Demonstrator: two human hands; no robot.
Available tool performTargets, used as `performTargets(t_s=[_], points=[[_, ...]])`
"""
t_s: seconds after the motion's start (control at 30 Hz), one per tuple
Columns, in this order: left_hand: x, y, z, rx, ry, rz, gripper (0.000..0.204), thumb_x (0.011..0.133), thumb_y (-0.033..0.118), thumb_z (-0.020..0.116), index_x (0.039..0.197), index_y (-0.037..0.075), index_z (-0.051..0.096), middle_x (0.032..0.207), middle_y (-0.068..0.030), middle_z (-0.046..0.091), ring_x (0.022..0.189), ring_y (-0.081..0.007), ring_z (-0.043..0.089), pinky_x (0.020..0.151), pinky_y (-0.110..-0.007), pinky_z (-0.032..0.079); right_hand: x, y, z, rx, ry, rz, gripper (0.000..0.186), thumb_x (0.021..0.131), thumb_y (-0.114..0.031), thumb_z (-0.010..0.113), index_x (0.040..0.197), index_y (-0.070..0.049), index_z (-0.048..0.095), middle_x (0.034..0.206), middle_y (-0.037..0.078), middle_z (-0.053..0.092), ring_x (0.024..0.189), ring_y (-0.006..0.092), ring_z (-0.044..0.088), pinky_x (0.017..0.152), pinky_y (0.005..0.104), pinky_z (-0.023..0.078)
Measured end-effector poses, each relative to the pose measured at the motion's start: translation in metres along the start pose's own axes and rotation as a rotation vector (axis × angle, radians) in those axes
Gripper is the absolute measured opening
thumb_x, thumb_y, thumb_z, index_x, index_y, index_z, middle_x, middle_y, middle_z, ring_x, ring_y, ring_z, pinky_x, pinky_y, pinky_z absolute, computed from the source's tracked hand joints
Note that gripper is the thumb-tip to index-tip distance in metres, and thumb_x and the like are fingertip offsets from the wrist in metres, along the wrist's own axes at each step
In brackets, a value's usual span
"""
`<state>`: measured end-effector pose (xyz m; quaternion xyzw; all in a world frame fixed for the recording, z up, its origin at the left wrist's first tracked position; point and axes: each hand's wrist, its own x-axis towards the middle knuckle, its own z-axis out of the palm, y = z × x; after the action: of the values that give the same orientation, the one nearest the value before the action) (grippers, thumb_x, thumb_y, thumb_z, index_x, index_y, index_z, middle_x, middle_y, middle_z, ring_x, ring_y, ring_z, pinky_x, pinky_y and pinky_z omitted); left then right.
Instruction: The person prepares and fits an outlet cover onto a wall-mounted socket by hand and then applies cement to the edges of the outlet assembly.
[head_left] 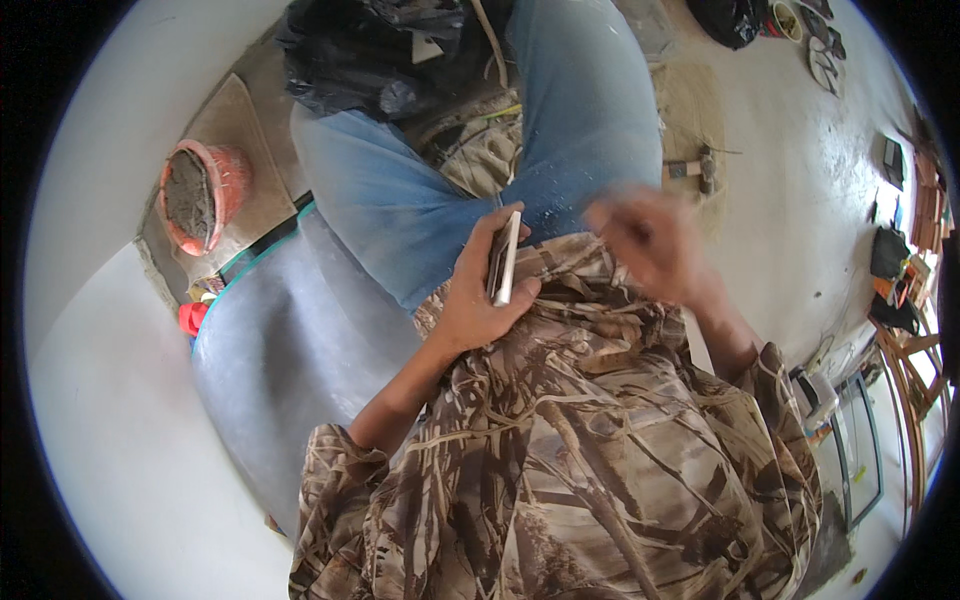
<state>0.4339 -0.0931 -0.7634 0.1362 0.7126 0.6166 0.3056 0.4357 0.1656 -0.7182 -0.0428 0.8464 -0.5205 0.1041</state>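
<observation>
My left hand is closed around a thin, flat rectangular piece with a white edge, held on edge above my lap. Its kind is hard to tell from this side; the face turned toward my palm looks dark. To the right, my right hand is raised over my thigh, apart from the piece. Motion smears its fingers, which look bent, and whether they hold anything cannot be seen. Below both hands are my blue jeans and camouflage shirt.
An orange-red bucket of grey mortar stands on cardboard at left, near a grey rounded surface. Black plastic bags lie ahead. A hammer rests on the floor at right. Farther right are sandals and wooden frames.
</observation>
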Motion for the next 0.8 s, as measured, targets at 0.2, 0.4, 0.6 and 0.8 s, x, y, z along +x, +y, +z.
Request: performTargets(t_s=[0.2, 0.4, 0.6, 0.8], points=[[0.030, 0.008, -0.038, -1.292, -0.063, -0.112, 0.102, 0.087, 0.085, 0.039, 0.152, 0.006, 0.036, 0.132, -0.0239, 0.056, 0.112, -0.0395, 0.061, 0.099, -0.057, 0.048, 0.013, 0.191, -0.040, 0.025, 0.708, 0.535, 0.035, 0.103, -0.032, 0.052, 0.097, -0.001, 0.065, 0.071, 0.008, 0.064, 0.058, 0.0153, 0.059, 0.054, 0.0334, 0.049], [0.053, 0.038, -0.055, -1.539, -0.160, -0.155, 0.097, 0.089, 0.083, 0.035, 0.149, 0.008, 0.043, 0.134, -0.0236, 0.055, 0.118, -0.0398, 0.058, 0.098, -0.061, 0.046, -0.037, 0.289, 0.003, -0.186, 0.380, 0.635, 0.039, 0.103, -0.036, 0.050, 0.100, -0.001, 0.066, 0.074, 0.012, 0.069, 0.067, 0.0206, 0.068, 0.061, 0.0382, 0.052], [0.080, 0.067, -0.052, -1.590, -0.163, -0.162, 0.093, 0.091, 0.081, 0.037, 0.145, 0.006, 0.047, 0.130, -0.0232, 0.059, 0.122, -0.0399, 0.057, 0.106, -0.063, 0.041, -0.033, 0.276, 0.025, -0.167, 0.666, 0.524, 0.032, 0.102, -0.028, 0.054, 0.114, -0.001, 0.066, 0.100, 0.017, 0.071, 0.094, 0.0268, 0.069, 0.083, 0.0389, 0.053], [0.100, 0.074, -0.042, -1.517, -0.201, -0.110, 0.093, 0.091, 0.082, 0.036, 0.144, 0.006, 0.048, 0.129, -0.0214, 0.060, 0.121, -0.0377, 0.058, 0.107, -0.060, 0.044, 0.030, 0.059, -0.021, -0.012, 0.743, -0.076, 0.033, 0.090, -0.014, 0.069, 0.121, -0.003, 0.066, 0.114, 0.015, 0.066, 0.110, 0.0300, 0.061, 0.097, 0.0409, 0.046]])
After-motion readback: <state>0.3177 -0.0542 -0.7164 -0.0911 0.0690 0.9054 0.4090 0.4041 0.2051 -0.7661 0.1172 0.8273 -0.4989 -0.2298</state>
